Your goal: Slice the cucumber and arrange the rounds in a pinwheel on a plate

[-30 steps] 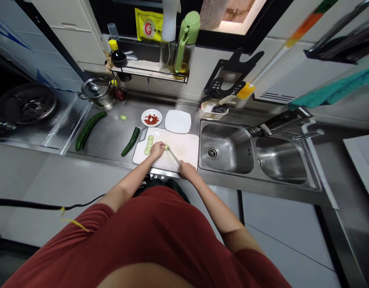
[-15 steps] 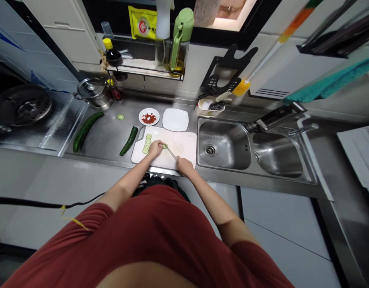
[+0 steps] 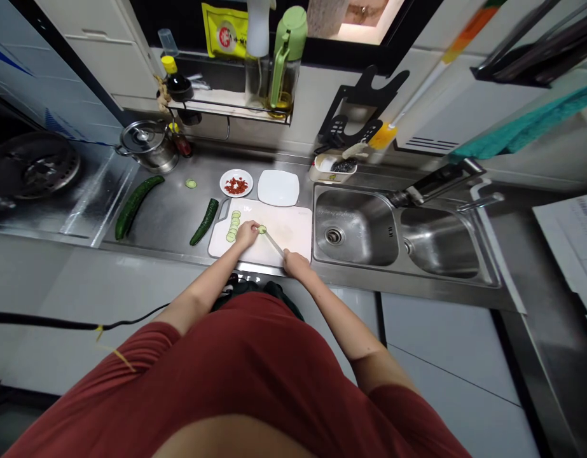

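Note:
My right hand [image 3: 297, 263] is closed round the handle of a knife [image 3: 275, 244], its blade slanting up and left over the white cutting board [image 3: 288, 219]. At the blade's tip is a pale green cucumber slice [image 3: 262, 229]. My left hand [image 3: 247, 235] is closed, thumb and fingertips pinching the edge of that slice. Left of it, a row of overlapping cucumber slices [image 3: 233, 226] lies on the board. A cut length of cucumber [image 3: 204, 221] rests on the counter beside the board, and a longer cucumber [image 3: 137, 207] lies farther left.
Behind the board stand a plate of chopped red pieces [image 3: 236, 184] and a bare white plate [image 3: 278, 187]. A cucumber end piece [image 3: 191, 183] lies on the counter near a steel pot [image 3: 149, 146]. The double sink [image 3: 355, 254] adjoins the board's right side.
My right hand and the knife have shifted slightly right, away from my left hand. The slice at the knife tip shows more of its face. My left hand has barely moved.

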### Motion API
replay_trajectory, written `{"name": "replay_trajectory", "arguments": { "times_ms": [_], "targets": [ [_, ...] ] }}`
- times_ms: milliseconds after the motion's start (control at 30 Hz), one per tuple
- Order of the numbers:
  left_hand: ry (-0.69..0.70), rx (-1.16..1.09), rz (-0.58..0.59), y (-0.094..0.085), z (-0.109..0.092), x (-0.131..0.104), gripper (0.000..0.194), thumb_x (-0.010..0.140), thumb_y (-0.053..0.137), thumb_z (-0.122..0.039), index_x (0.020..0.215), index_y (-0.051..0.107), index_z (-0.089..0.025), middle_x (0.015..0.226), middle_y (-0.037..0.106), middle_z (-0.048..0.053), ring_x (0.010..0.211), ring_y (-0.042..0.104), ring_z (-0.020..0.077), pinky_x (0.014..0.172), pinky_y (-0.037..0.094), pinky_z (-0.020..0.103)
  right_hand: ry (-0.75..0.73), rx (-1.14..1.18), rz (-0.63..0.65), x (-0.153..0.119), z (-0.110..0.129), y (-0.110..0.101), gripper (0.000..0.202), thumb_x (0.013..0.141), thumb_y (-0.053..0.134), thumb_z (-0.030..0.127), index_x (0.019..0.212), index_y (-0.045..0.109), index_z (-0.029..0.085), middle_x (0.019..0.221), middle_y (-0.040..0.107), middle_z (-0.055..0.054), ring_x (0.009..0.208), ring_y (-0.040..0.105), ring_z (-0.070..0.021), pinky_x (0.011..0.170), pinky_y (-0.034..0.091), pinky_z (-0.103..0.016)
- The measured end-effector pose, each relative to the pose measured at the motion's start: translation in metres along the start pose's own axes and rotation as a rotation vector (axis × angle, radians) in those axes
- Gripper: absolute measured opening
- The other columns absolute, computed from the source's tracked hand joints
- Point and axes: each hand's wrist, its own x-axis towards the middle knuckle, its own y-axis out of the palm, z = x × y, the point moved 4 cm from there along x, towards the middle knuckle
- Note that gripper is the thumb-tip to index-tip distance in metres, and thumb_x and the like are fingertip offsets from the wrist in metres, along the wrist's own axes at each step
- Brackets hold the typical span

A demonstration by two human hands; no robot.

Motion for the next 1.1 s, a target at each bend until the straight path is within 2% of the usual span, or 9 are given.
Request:
{"name": "replay_trajectory", "arguments": {
  "times_ms": [533, 800, 1100],
  "targets": [
    [-0.005, 0.001, 0.02, 0.0, 0.001, 0.001, 0.021, 0.078, 0.059, -0.019, 0.096, 0.07, -0.02, 0.091, 0.067, 0.004, 0.084, 0.06, 0.0174, 0.077, 0.046, 0.027, -0.001, 0.002, 0.009, -0.01, -0.007, 0.003, 0.029, 0.096, 0.035, 0.022, 0.121, 0.05, 0.018, 0.107, 0.066, -0.016, 0.101, 0.065, -0.0265, 0.078, 0.047, -0.033],
    [-0.017, -0.012, 0.02, -0.002, -0.002, -0.001, 0.021, 0.077, 0.06, -0.018, 0.095, 0.07, -0.021, 0.093, 0.067, 0.004, 0.083, 0.06, 0.0169, 0.076, 0.046, 0.027, 0.014, -0.001, 0.009, 0.001, 0.0, -0.001, 0.029, 0.096, 0.035, 0.024, 0.121, 0.05, 0.019, 0.109, 0.066, -0.016, 0.101, 0.064, -0.0261, 0.079, 0.048, -0.034],
    [-0.009, -0.001, 0.019, -0.003, -0.004, -0.001, 0.022, 0.078, 0.06, -0.018, 0.097, 0.07, -0.02, 0.09, 0.068, 0.004, 0.083, 0.061, 0.0165, 0.078, 0.046, 0.026, -0.01, 0.024, -0.003, 0.012, 0.01, -0.011, 0.031, 0.094, 0.036, 0.016, 0.12, 0.051, 0.017, 0.11, 0.066, -0.015, 0.102, 0.063, -0.0247, 0.08, 0.047, -0.032]
  ]
}}
